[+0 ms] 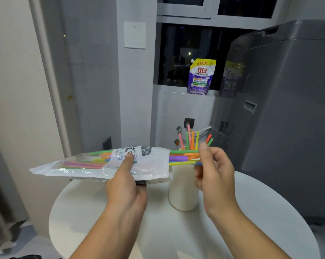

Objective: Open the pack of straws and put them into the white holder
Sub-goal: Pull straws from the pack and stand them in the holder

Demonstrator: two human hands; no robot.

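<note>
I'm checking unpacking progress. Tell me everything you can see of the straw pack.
The straw pack is a clear-and-white printed plastic bag, held nearly level above the table. Its right end is open, coloured straws sticking out. The left hand grips its middle, thumb on top; the right hand pinches the protruding straws.

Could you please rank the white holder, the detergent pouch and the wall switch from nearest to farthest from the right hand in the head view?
1. white holder, on the table, just beside the right hand.
2. detergent pouch, on the windowsill behind.
3. wall switch, high on the wall, upper left.
</note>
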